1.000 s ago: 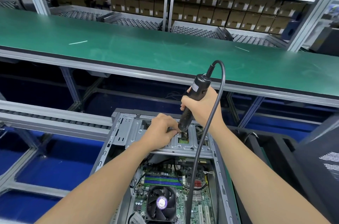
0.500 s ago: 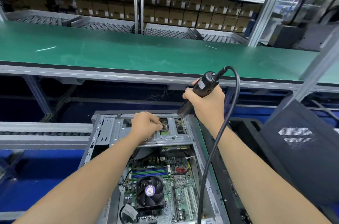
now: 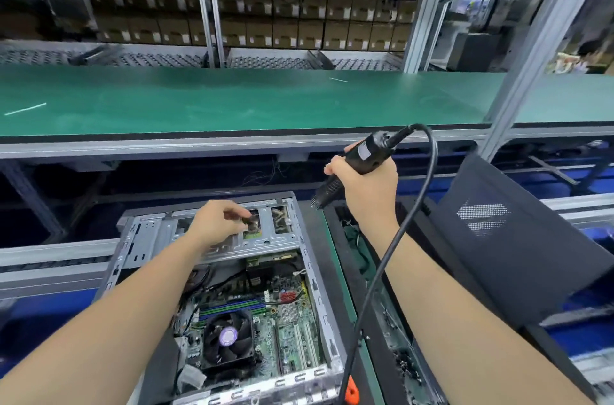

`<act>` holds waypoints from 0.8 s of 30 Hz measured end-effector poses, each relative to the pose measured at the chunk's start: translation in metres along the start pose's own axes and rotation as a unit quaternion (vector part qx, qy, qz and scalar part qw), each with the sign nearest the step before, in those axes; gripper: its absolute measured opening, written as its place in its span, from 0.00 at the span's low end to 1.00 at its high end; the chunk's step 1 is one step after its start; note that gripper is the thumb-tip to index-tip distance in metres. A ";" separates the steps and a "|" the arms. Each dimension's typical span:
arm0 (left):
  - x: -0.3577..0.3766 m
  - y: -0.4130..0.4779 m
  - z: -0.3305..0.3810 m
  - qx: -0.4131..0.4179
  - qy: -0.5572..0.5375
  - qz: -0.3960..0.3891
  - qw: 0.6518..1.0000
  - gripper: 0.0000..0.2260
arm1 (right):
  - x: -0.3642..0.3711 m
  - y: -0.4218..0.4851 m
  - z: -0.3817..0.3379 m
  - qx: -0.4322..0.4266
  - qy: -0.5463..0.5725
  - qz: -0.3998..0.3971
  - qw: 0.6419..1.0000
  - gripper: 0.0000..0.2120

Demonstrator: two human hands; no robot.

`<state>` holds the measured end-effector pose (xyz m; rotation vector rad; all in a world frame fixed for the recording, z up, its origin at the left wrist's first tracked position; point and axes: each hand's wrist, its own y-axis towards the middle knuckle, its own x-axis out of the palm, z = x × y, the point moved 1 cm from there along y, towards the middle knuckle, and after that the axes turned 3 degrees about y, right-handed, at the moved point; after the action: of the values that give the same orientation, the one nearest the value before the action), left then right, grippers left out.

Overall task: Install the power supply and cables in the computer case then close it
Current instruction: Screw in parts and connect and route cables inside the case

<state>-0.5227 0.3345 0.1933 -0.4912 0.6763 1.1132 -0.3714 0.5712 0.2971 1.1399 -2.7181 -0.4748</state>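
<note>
An open grey computer case (image 3: pixel 139 248) lies below me, its motherboard and black CPU fan (image 3: pixel 229 338) exposed. My left hand (image 3: pixel 216 222) hovers over the metal drive bracket (image 3: pixel 275 240) at the case's far end, fingers curled, seemingly pinching something small and dark. My right hand (image 3: pixel 365 185) grips a black electric screwdriver (image 3: pixel 362 159), lifted above and to the right of the case, its tip pointing down-left. The screwdriver's black cable (image 3: pixel 425 205) loops over my right forearm. A dark side panel (image 3: pixel 518 248) leans at the right.
A long green workbench (image 3: pixel 232 99) runs across behind the case. Shelves of brown boxes (image 3: pixel 299 29) stand beyond it. A black tray (image 3: pixel 358 258) with cables sits right of the case. Roller rails (image 3: pixel 50 258) lie at the left.
My right hand lifted the screwdriver off the drive bracket and moved it up and to the right. My left hand stayed over the bracket. The view shifted right.
</note>
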 end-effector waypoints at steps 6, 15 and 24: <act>0.005 -0.021 -0.009 0.041 0.037 0.033 0.998 0.14 | 0.055 -0.010 0.006 0.023 0.042 -0.076 0.996 0.07; 0.008 -0.017 -0.020 0.104 0.018 0.011 0.994 0.16 | 0.113 -0.017 0.018 0.024 0.035 -0.138 0.989 0.09; 0.009 -0.013 -0.022 0.129 0.037 0.020 0.991 0.18 | 0.122 -0.011 0.023 0.027 0.012 -0.145 0.989 0.08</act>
<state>-0.5136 0.3207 0.1714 -0.2993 0.8846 1.0298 -0.4556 0.4816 0.2743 1.5553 -2.5690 -0.4228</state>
